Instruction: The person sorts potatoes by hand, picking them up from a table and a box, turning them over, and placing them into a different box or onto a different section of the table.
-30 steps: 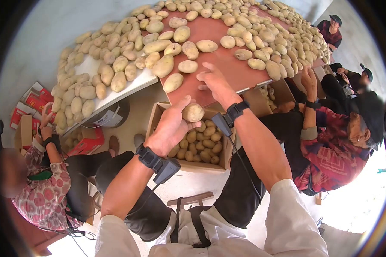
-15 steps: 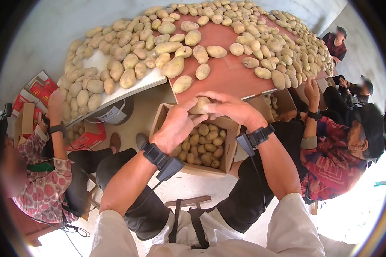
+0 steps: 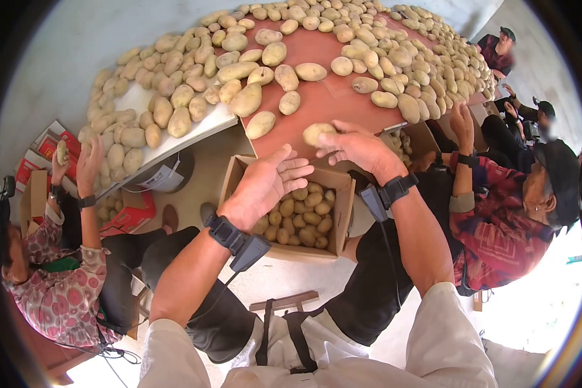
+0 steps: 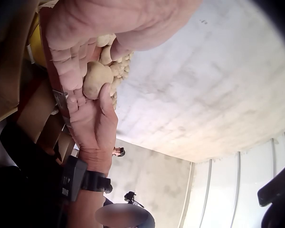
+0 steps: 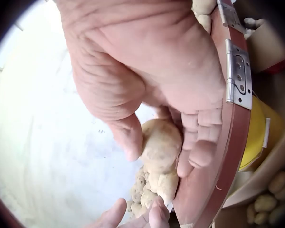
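In the head view a potato (image 3: pixel 319 134) is pinched between the thumb and fingers of the right hand (image 3: pixel 362 152), over the front edge of the red tabletop (image 3: pixel 343 107). The right wrist view shows the same potato (image 5: pixel 161 145) between thumb and fingers of the right hand (image 5: pixel 147 71). The left hand (image 3: pixel 265 184) is held palm up with its fingers extended and nothing in it, above a cardboard box (image 3: pixel 344 213) of potatoes (image 3: pixel 297 223). A gap separates the left hand from the held potato.
Many potatoes (image 3: pixel 427 71) lie over the red tabletop and a white board (image 3: pixel 207 123). A bucket (image 3: pixel 168 173) stands under the board. One person (image 3: pixel 64 278) sits at the left, another (image 3: pixel 504 220) at the right, and others farther back right.
Half a second ago both hands were on the potato; now the left has let go and the right has carried it slightly up and right. The left neighbour now holds up a potato.
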The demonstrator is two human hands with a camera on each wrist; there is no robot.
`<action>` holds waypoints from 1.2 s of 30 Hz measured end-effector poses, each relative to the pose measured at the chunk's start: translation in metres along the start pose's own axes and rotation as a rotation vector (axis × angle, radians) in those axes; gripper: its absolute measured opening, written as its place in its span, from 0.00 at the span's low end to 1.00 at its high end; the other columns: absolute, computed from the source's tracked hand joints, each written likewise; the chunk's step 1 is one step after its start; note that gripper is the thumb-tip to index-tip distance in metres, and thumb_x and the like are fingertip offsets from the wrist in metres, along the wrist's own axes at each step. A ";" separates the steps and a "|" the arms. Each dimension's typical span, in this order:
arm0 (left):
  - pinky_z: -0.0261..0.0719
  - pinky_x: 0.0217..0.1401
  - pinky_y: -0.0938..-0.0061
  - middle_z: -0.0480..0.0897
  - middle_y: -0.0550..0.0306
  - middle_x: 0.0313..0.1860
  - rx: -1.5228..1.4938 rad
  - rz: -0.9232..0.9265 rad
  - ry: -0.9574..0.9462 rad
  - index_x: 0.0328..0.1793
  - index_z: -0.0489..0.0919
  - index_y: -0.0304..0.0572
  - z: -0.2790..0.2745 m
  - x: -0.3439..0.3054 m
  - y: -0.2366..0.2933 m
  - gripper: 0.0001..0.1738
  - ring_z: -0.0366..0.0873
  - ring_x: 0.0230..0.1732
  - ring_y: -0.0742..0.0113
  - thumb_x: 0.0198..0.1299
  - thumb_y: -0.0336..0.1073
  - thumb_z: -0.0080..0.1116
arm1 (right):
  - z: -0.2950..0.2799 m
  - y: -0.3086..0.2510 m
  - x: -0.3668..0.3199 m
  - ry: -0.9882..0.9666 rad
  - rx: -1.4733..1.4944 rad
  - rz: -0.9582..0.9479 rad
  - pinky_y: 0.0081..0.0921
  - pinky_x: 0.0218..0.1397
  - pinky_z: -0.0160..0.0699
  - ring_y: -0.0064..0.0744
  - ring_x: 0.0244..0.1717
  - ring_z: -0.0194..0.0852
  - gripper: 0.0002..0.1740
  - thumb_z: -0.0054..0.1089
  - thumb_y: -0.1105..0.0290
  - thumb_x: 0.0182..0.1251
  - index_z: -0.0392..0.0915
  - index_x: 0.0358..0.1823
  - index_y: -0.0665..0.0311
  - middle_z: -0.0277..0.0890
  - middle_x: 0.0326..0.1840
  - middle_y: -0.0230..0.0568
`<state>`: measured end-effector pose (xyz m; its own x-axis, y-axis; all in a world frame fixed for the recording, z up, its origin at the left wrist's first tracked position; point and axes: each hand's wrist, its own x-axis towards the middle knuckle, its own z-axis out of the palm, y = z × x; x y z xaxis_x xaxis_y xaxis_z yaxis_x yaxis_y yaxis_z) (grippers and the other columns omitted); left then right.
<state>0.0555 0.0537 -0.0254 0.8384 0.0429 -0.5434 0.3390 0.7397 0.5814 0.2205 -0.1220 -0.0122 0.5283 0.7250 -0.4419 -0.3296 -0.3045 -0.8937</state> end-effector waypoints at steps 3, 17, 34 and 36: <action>0.83 0.56 0.66 0.81 0.42 0.60 0.034 0.005 0.008 0.63 0.73 0.33 0.000 -0.004 0.002 0.20 0.82 0.61 0.55 0.78 0.43 0.54 | -0.012 0.012 0.012 0.139 0.159 0.048 0.24 0.42 0.80 0.28 0.47 0.82 0.23 0.65 0.60 0.74 0.75 0.62 0.66 0.81 0.55 0.37; 0.82 0.49 0.68 0.82 0.46 0.56 0.004 0.028 0.045 0.62 0.73 0.36 -0.005 -0.011 0.010 0.16 0.83 0.56 0.57 0.77 0.39 0.54 | 0.039 -0.045 0.097 0.242 -0.198 -0.168 0.25 0.37 0.75 0.27 0.43 0.80 0.25 0.65 0.63 0.69 0.78 0.63 0.67 0.83 0.48 0.39; 0.79 0.51 0.69 0.80 0.48 0.58 0.054 0.116 0.117 0.67 0.72 0.30 -0.013 -0.018 0.023 0.22 0.82 0.57 0.59 0.77 0.39 0.53 | 0.006 -0.018 0.129 0.478 -0.351 -0.275 0.27 0.24 0.71 0.25 0.20 0.72 0.17 0.54 0.71 0.69 0.85 0.54 0.65 0.85 0.32 0.41; 0.79 0.50 0.69 0.80 0.49 0.58 0.055 0.107 0.108 0.67 0.72 0.30 -0.007 -0.019 0.024 0.21 0.82 0.56 0.59 0.77 0.39 0.53 | 0.004 -0.025 0.120 0.490 -0.310 -0.288 0.27 0.25 0.72 0.26 0.21 0.74 0.16 0.54 0.70 0.69 0.85 0.54 0.65 0.86 0.32 0.41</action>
<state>0.0448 0.0756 -0.0058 0.8214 0.1934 -0.5366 0.2756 0.6890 0.6703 0.2887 -0.0251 -0.0429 0.8819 0.4607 -0.1000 0.0813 -0.3576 -0.9303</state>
